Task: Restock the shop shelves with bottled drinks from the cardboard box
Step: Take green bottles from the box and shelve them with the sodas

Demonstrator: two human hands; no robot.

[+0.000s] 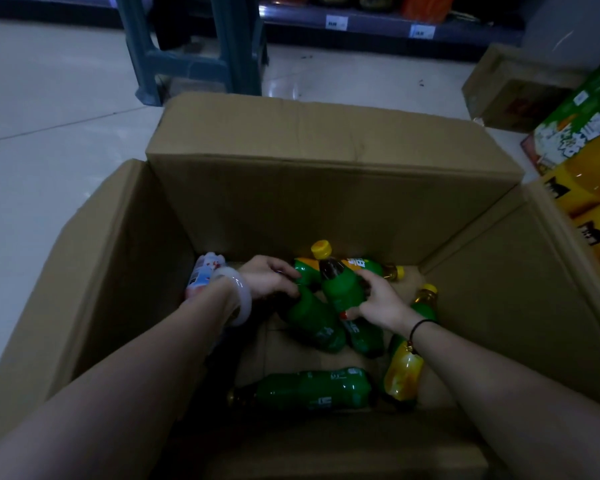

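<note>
Mid-frame, two likely heavy, slick bottles are clasped mid-body: lying bottle [314,318] by left hand [269,277], capped bottle [342,287] by right hand [378,301].

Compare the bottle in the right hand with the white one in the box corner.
The green bottle is green-labelled, yellow-capped; the white bottle is pale with red marks. The right hand grips the green bottle; no hand holds the white bottle. Both are in the box.

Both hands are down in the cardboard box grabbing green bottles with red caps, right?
Not quite: the head view shows the caps are yellow, not red. The left hand and right hand are indeed down in the cardboard box, gripping green bottles.
</note>
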